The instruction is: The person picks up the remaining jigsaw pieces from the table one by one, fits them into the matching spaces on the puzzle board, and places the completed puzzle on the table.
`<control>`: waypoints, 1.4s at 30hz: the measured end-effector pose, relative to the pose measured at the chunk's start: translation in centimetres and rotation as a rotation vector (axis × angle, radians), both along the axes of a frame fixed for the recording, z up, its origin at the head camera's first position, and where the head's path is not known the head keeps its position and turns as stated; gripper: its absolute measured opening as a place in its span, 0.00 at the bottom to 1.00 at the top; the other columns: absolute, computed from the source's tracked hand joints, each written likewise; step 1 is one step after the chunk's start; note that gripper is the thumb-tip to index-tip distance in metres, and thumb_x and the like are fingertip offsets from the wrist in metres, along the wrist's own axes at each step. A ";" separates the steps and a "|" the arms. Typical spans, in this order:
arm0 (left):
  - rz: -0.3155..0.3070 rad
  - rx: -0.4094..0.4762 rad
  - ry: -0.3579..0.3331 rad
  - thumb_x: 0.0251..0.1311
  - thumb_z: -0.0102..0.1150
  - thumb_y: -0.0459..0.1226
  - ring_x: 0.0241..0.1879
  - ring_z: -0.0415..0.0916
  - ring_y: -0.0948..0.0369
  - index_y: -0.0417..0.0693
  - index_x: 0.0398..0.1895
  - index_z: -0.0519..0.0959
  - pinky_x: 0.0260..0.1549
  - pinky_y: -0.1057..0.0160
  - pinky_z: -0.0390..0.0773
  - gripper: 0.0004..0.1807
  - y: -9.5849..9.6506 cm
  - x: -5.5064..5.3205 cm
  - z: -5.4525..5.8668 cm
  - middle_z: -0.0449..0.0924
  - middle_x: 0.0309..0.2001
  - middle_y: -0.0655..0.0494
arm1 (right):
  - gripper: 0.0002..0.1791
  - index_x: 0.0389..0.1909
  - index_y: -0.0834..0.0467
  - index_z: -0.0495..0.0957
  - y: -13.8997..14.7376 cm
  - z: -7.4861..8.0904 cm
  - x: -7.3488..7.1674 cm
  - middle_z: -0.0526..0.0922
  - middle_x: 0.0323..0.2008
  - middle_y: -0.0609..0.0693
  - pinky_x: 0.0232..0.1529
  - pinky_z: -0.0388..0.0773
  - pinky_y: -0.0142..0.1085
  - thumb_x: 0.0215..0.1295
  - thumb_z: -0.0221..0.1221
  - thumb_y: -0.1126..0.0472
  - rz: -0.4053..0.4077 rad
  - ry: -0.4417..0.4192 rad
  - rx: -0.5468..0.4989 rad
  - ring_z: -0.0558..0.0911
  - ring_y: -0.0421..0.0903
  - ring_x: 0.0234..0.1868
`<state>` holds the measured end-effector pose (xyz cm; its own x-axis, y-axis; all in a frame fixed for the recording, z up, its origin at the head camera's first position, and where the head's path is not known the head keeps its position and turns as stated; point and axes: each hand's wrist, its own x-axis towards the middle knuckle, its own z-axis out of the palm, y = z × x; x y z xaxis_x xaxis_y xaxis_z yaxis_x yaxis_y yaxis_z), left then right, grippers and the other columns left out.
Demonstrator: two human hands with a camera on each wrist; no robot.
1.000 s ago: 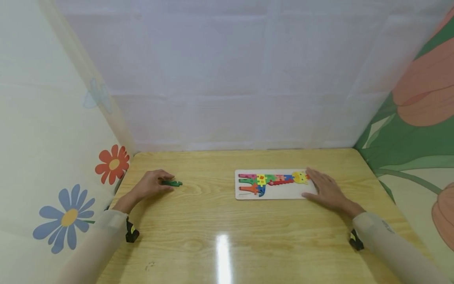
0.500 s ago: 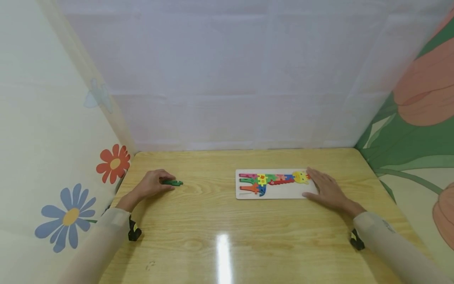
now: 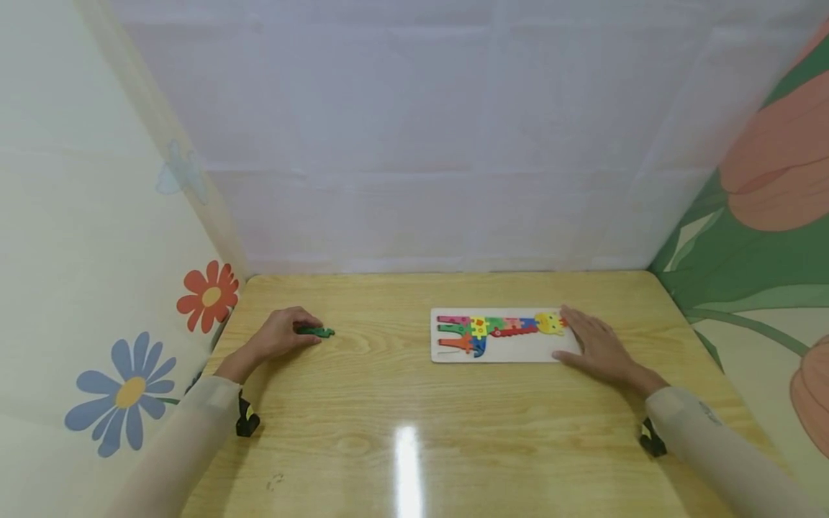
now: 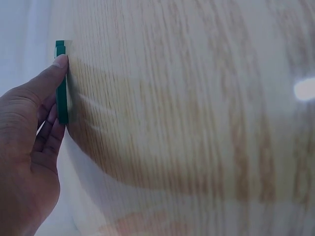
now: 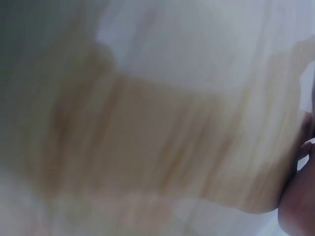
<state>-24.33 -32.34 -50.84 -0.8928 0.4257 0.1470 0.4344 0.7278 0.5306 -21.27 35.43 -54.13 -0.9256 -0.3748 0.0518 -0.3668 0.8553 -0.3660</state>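
Note:
At the left of the table, my left hand [image 3: 283, 332] pinches a thin green puzzle piece [image 3: 317, 332] between thumb and fingers. A knobbed end of it sticks out to the right. In the left wrist view the same green piece [image 4: 61, 93] shows edge-on, close to the wood. A white puzzle board [image 3: 518, 351] lies right of centre, bearing a colourful giraffe [image 3: 479, 328] on its side, legs to the left. My right hand [image 3: 599, 350] rests at the board's right end, fingers extended by the yellow head and thumb at the lower corner. Only part of this hand [image 5: 300, 187] enters the right wrist view.
The wooden table [image 3: 363, 403] reaches back to a white cloth wall [image 3: 414, 158]. Flower-printed panels [image 3: 129, 216] stand along the left and right sides. A light reflection crosses the front of the tabletop, and black wrist devices [image 3: 247, 419] hang under the sleeves.

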 end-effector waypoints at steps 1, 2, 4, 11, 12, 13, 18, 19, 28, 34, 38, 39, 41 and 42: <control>-0.001 0.000 -0.001 0.57 0.80 0.34 0.41 0.85 0.54 0.41 0.45 0.90 0.42 0.57 0.86 0.13 0.0 0.0 0.0 0.87 0.40 0.52 | 0.56 0.85 0.60 0.50 0.0 0.0 0.0 0.53 0.84 0.62 0.77 0.47 0.67 0.70 0.63 0.33 -0.001 0.000 0.002 0.53 0.66 0.82; -0.003 0.003 0.000 0.58 0.80 0.34 0.41 0.85 0.54 0.41 0.44 0.90 0.42 0.57 0.87 0.13 0.0 0.0 0.0 0.87 0.40 0.52 | 0.56 0.85 0.60 0.49 0.0 0.0 -0.1 0.53 0.84 0.62 0.77 0.47 0.67 0.70 0.63 0.33 -0.001 0.000 0.004 0.53 0.66 0.82; -0.007 0.004 0.000 0.58 0.79 0.35 0.41 0.85 0.54 0.41 0.44 0.90 0.42 0.57 0.87 0.12 0.1 0.1 0.1 0.87 0.40 0.52 | 0.56 0.85 0.60 0.50 0.0 0.0 -0.1 0.53 0.84 0.62 0.77 0.47 0.67 0.70 0.63 0.33 -0.004 0.001 0.008 0.53 0.66 0.82; 0.005 -0.023 -0.007 0.60 0.78 0.33 0.41 0.85 0.54 0.41 0.44 0.90 0.42 0.58 0.86 0.10 0.3 0.1 0.1 0.86 0.40 0.52 | 0.57 0.85 0.60 0.50 -0.1 0.1 0.0 0.53 0.84 0.63 0.77 0.47 0.67 0.70 0.62 0.33 -0.012 -0.013 0.010 0.53 0.66 0.82; 0.008 -0.025 -0.009 0.60 0.77 0.33 0.41 0.84 0.54 0.41 0.44 0.90 0.42 0.58 0.86 0.10 0.3 0.2 0.2 0.86 0.40 0.52 | 0.57 0.85 0.60 0.50 -0.1 0.1 0.0 0.53 0.84 0.63 0.77 0.46 0.67 0.70 0.62 0.33 -0.012 -0.014 0.011 0.53 0.66 0.82; 0.009 -0.025 -0.011 0.61 0.77 0.33 0.41 0.84 0.54 0.42 0.44 0.90 0.42 0.57 0.86 0.10 0.3 0.2 0.2 0.86 0.40 0.52 | 0.57 0.85 0.60 0.49 -0.1 0.1 0.0 0.53 0.84 0.63 0.77 0.47 0.67 0.70 0.62 0.33 -0.012 -0.014 0.011 0.53 0.66 0.82; 0.006 -0.029 -0.011 0.61 0.76 0.32 0.41 0.84 0.54 0.42 0.43 0.90 0.42 0.55 0.86 0.09 0.5 0.2 0.4 0.86 0.40 0.52 | 0.56 0.85 0.61 0.50 -0.2 0.1 0.1 0.53 0.84 0.63 0.77 0.47 0.67 0.70 0.63 0.33 -0.007 -0.004 0.007 0.53 0.67 0.82; 0.005 -0.031 -0.010 0.61 0.76 0.32 0.41 0.84 0.54 0.42 0.43 0.90 0.42 0.54 0.86 0.08 0.6 0.2 0.4 0.85 0.39 0.52 | 0.56 0.85 0.61 0.50 -0.2 0.1 0.1 0.53 0.83 0.63 0.77 0.47 0.67 0.70 0.63 0.34 -0.006 -0.001 0.005 0.53 0.67 0.82; 0.026 -0.020 -0.003 0.61 0.76 0.31 0.40 0.83 0.56 0.44 0.41 0.90 0.42 0.55 0.85 0.07 0.7 0.3 0.0 0.85 0.39 0.54 | 0.56 0.85 0.61 0.50 -0.1 -0.1 0.0 0.53 0.84 0.63 0.78 0.47 0.67 0.70 0.63 0.33 -0.006 0.002 0.010 0.53 0.67 0.82; 0.043 -0.031 -0.024 0.62 0.75 0.31 0.40 0.82 0.57 0.44 0.42 0.90 0.43 0.56 0.84 0.06 0.7 0.1 -0.1 0.85 0.39 0.55 | 0.57 0.85 0.60 0.49 -0.1 -0.1 0.0 0.53 0.84 0.63 0.77 0.48 0.68 0.70 0.62 0.32 -0.009 -0.006 0.011 0.54 0.67 0.82; 0.047 -0.035 -0.042 0.62 0.74 0.31 0.41 0.82 0.57 0.44 0.42 0.90 0.43 0.56 0.84 0.06 0.7 0.0 0.1 0.85 0.39 0.55 | 0.57 0.85 0.60 0.49 -0.1 -0.1 0.0 0.54 0.83 0.63 0.77 0.48 0.68 0.70 0.62 0.32 -0.010 -0.004 0.009 0.54 0.67 0.82; 0.046 -0.035 -0.047 0.63 0.74 0.31 0.41 0.82 0.57 0.44 0.42 0.90 0.43 0.56 0.84 0.06 0.7 0.0 0.1 0.85 0.39 0.54 | 0.57 0.85 0.60 0.49 -0.1 -0.1 0.0 0.54 0.83 0.63 0.76 0.48 0.68 0.70 0.62 0.32 -0.011 -0.004 0.010 0.54 0.67 0.82; 0.046 -0.037 -0.053 0.63 0.74 0.31 0.41 0.83 0.57 0.44 0.42 0.90 0.43 0.55 0.84 0.06 0.7 0.0 0.2 0.85 0.39 0.54 | 0.57 0.85 0.60 0.49 0.0 -0.1 0.0 0.54 0.83 0.63 0.76 0.48 0.68 0.70 0.62 0.32 -0.012 -0.004 0.011 0.54 0.67 0.82; 0.047 -0.037 -0.057 0.63 0.74 0.31 0.41 0.83 0.57 0.44 0.42 0.90 0.44 0.54 0.84 0.06 0.7 0.0 0.3 0.85 0.39 0.54 | 0.57 0.85 0.60 0.49 0.0 -0.1 0.0 0.53 0.83 0.63 0.77 0.48 0.68 0.70 0.62 0.32 -0.013 -0.004 0.011 0.54 0.67 0.82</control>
